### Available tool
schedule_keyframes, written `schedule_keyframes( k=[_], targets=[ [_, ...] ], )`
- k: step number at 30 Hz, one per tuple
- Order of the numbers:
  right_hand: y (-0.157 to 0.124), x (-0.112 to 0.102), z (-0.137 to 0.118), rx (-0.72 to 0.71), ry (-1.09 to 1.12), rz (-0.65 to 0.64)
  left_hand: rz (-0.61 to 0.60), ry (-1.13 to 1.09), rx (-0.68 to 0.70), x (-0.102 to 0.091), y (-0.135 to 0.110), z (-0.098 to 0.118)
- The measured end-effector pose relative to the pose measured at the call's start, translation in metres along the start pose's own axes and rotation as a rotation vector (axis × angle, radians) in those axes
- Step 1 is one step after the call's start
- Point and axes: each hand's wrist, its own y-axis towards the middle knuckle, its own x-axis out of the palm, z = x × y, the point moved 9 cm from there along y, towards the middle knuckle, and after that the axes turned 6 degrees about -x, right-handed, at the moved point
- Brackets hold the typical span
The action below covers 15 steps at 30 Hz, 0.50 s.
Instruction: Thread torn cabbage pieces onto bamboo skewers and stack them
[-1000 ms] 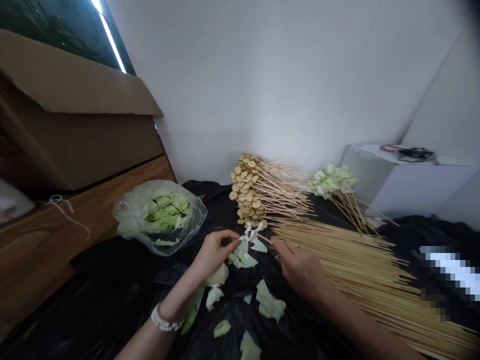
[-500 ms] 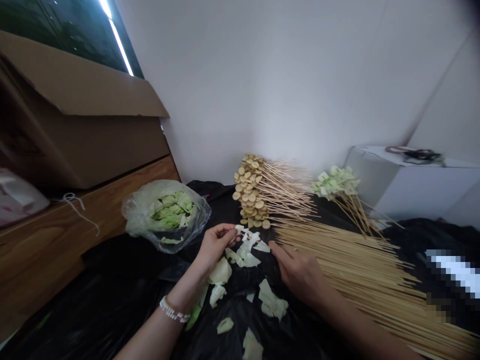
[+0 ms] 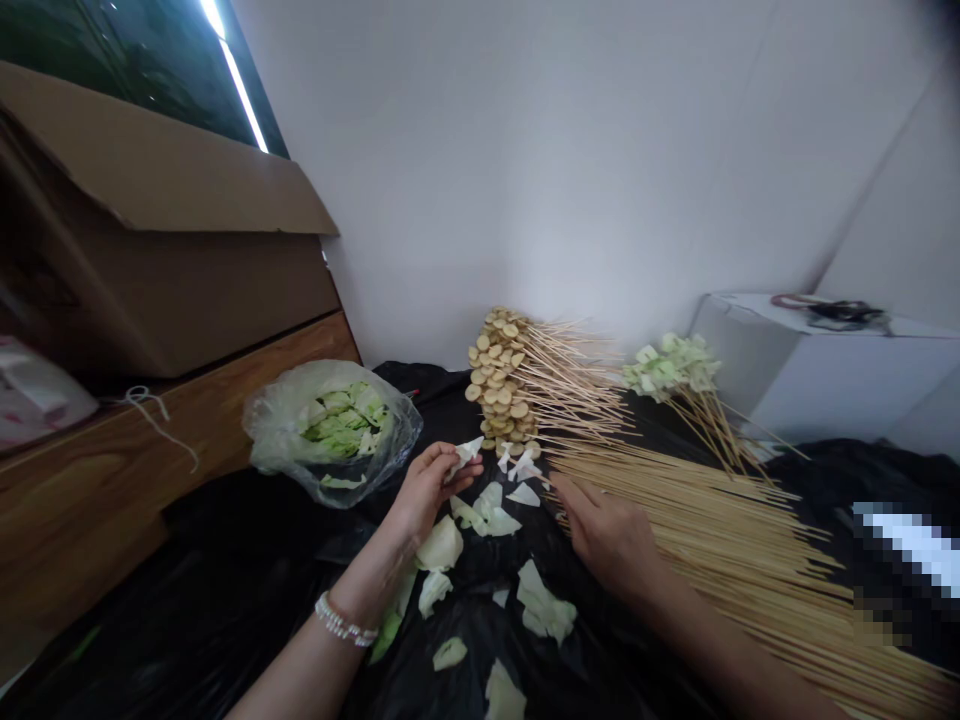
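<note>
My left hand (image 3: 429, 487) pinches a pale cabbage piece (image 3: 468, 452) between thumb and fingers. Facing it, my right hand (image 3: 611, 530) is closed around what appears to be a bamboo skewer, mostly hidden by the fingers. White cabbage bits (image 3: 525, 466) show just beyond its fingertips, apart from the left hand. Below both hands, torn cabbage leaves (image 3: 546, 602) lie scattered on a black plastic sheet (image 3: 480, 625). Loose bamboo skewers (image 3: 720, 540) are spread in a wide layer under and beside my right hand.
A clear plastic bag (image 3: 274, 420) of cabbage sits at left. Skewered potato slices (image 3: 496, 370) are stacked by the wall, with cabbage skewers (image 3: 671, 367) farther right. A cardboard box (image 3: 225, 290) stands on a wooden surface (image 3: 247, 405); a white box (image 3: 840, 375) is at right.
My hands have moved apart. The left has drawn slightly back with one cabbage piece in its fingers, while the right has shifted a little to the right with white bits near its fingertips.
</note>
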Motion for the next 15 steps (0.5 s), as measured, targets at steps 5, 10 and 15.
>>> schedule_keyframes(
  k=[5,10,15],
  targets=[
    [-0.001,0.008,-0.004,-0.009,0.017,-0.049,-0.083,-0.041,-0.068,0.007,-0.002,-0.005],
    [-0.002,0.011,-0.012,-0.019,0.056,-0.064,-0.079,0.041,-0.022,0.008,-0.001,-0.005],
    [-0.002,0.007,-0.015,-0.045,0.067,-0.029,0.006,0.148,0.051,0.000,0.001,-0.003]
  ],
)
